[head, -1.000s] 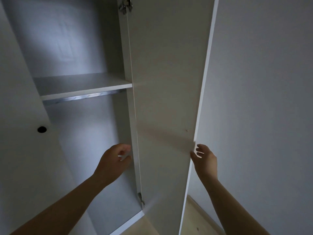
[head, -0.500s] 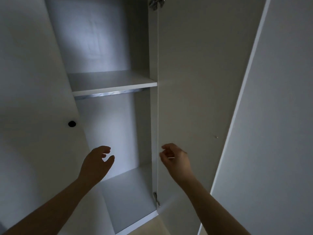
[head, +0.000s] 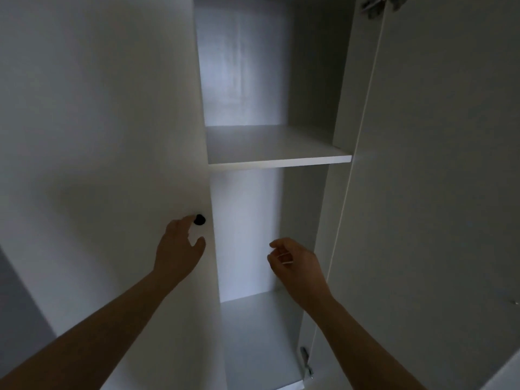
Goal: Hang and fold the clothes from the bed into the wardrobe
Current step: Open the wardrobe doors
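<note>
Head view, the only one. Landmark: black knob (head: 199, 220) on the left door (head: 112, 136) of the wardrobe (head: 242, 235).

Left hand (head: 178, 249): just below-left of the knob. Index tip is at the knob's left edge; touching or a hair off, can't tell. Grip apart, with the thumb below the knob and the fingers level with it, nothing pinched.

Right hand (head: 295, 263): right of the knob and lower, in front of the open compartment, well apart from the knob. Fingers loosely curled, grip on nothing.

Right door (head: 436, 192): far right of the knob, swung open, top hinge (head: 377, 4) and lower hinge (head: 306, 361) exposed. Shelf (head: 278, 159) is up-right of the knob, compartment floor (head: 261, 333) down-right.

Clothes and bed: not in frame. Neither hand carries a garment.

Key relation: the knob sits up and slightly right of the left grip, at its fingertips. The left hand is far nearer than the right. The knob is a round stub with no long axis to line up on. The left door's long axis is vertical and the knob is by its right edge, so the hinges are presumably on its far left, out of frame.

Judgement: the step in hand is opening the left door. Next move: thumb and index close on the knob, then pull toward the body, arcing left. Risk: small knob, fingertips may slip. Task looks early, with no clothes in the visible section.
</note>
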